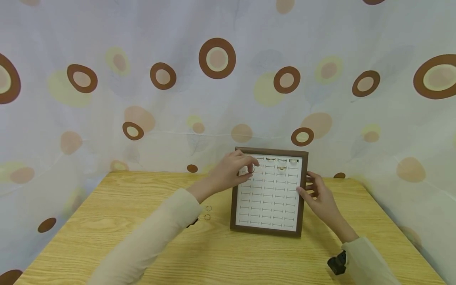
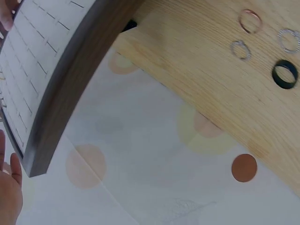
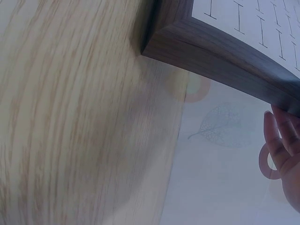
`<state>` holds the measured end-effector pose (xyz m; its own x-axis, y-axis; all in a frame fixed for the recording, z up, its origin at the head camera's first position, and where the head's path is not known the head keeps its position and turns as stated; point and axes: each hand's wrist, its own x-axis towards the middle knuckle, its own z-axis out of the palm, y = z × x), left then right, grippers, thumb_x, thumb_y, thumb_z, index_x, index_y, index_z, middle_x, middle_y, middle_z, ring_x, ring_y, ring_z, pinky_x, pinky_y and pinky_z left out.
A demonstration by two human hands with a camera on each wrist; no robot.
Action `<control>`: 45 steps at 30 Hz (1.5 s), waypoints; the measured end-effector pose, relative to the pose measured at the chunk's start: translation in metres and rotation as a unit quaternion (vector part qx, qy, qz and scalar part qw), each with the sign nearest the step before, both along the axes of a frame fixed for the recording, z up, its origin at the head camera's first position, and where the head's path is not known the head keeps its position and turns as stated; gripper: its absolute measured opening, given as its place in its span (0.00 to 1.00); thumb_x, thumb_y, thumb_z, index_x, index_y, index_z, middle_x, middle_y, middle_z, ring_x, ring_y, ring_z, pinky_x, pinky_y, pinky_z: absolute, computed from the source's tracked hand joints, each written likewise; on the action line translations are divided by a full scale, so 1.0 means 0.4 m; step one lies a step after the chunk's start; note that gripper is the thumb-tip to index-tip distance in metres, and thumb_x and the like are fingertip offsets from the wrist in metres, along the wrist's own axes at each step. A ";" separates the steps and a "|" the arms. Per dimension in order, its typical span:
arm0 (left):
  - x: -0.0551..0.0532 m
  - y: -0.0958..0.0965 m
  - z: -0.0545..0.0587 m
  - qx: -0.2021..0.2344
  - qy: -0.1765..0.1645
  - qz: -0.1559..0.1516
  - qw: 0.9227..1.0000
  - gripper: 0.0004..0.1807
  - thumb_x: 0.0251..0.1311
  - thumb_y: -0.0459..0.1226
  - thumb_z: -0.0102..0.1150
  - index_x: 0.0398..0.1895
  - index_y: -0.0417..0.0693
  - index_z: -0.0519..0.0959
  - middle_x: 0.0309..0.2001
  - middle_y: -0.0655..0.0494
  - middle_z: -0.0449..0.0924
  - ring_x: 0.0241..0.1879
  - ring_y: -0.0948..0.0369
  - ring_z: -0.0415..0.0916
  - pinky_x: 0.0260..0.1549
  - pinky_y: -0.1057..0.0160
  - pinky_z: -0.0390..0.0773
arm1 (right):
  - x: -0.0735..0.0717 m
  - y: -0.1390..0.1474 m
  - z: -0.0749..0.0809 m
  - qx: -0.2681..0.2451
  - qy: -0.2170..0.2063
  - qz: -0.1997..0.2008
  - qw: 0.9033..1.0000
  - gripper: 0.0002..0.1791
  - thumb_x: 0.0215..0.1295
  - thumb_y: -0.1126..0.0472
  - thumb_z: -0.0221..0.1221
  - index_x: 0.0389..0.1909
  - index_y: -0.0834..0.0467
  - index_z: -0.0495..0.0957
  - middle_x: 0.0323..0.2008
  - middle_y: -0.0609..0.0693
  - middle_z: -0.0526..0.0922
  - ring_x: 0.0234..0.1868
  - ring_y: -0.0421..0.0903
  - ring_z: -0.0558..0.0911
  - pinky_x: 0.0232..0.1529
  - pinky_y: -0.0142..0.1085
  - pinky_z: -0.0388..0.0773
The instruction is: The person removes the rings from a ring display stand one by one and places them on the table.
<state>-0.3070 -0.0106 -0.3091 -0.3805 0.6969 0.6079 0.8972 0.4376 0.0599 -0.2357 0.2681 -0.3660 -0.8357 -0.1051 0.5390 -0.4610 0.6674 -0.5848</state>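
Note:
My left hand (image 1: 233, 168) is at the upper left of a brown-framed ring display board (image 1: 268, 194), pinching a thin ring (image 1: 253, 169) between thumb and index finger in front of the white slotted panel. On the board's right side, my right hand (image 1: 322, 200) grips the frame, thumb on the front edge and fingers behind it. The board stands upright, leaning slightly back. A gold ring (image 1: 281, 168) sits in its second row, and several rings fill slots along the top right. In the right wrist view, fingers (image 3: 281, 136) reach behind the dark frame (image 3: 220, 56).
Several loose rings lie on the wooden table (image 1: 124, 221) left of the board, among them a black ring (image 2: 285, 74), a copper-coloured ring (image 2: 250, 21) and a silver ring (image 2: 240, 49). A patterned curtain (image 1: 228, 103) hangs behind the table.

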 end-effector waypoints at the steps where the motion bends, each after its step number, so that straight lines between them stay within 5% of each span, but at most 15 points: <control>1: 0.001 -0.009 -0.001 0.000 0.000 -0.001 1.000 0.14 0.52 0.33 0.62 0.43 0.50 0.77 0.30 0.64 0.78 0.36 0.63 0.69 0.44 0.60 0.69 | 0.000 0.000 0.000 0.000 0.000 0.000 1.000 0.29 0.61 0.67 0.55 0.61 0.69 0.57 0.48 0.64 0.74 0.38 0.27 0.72 0.34 0.25 0.72; 7: -0.003 -0.076 -0.019 0.002 0.003 0.008 1.000 0.14 0.50 0.33 0.63 0.42 0.48 0.77 0.30 0.63 0.78 0.36 0.62 0.70 0.45 0.60 0.70 | 0.002 0.000 0.000 -0.001 0.001 -0.002 1.000 0.29 0.61 0.68 0.55 0.61 0.69 0.57 0.48 0.64 0.74 0.38 0.27 0.72 0.34 0.24 0.72; 13: -0.013 -0.146 -0.058 -0.002 -0.030 0.037 0.999 0.15 0.50 0.33 0.64 0.43 0.51 0.77 0.30 0.64 0.77 0.37 0.63 0.69 0.48 0.57 0.69 | 0.003 0.001 0.002 0.000 0.002 -0.003 1.000 0.29 0.61 0.68 0.55 0.61 0.69 0.57 0.48 0.64 0.74 0.38 0.26 0.72 0.34 0.24 0.72; 26: -0.017 -0.251 -0.192 -0.047 -0.094 0.117 0.987 0.19 0.50 0.34 0.65 0.47 0.53 0.73 0.33 0.63 0.78 0.37 0.61 0.71 0.41 0.57 0.71 | 0.004 0.001 0.002 0.003 0.004 -0.006 1.000 0.29 0.60 0.68 0.56 0.61 0.69 0.58 0.48 0.63 0.75 0.38 0.27 0.73 0.34 0.26 0.73; 35: -0.025 -0.287 -0.274 -0.080 -0.140 0.156 0.974 0.20 0.51 0.33 0.64 0.49 0.50 0.72 0.31 0.63 0.78 0.40 0.57 0.71 0.49 0.47 0.67 | -0.044 0.040 -0.052 -0.006 -0.002 0.003 1.000 0.30 0.63 0.62 0.55 0.63 0.64 0.56 0.49 0.60 0.74 0.39 0.26 0.72 0.34 0.26 0.73; 45: -0.031 -0.273 -0.305 -0.094 -0.196 0.178 0.960 0.20 0.51 0.34 0.63 0.49 0.50 0.73 0.30 0.62 0.79 0.40 0.56 0.71 0.52 0.41 0.64 | -0.045 0.042 -0.053 -0.001 -0.002 0.001 1.000 0.31 0.62 0.63 0.56 0.64 0.62 0.56 0.50 0.58 0.74 0.40 0.26 0.72 0.35 0.28 0.74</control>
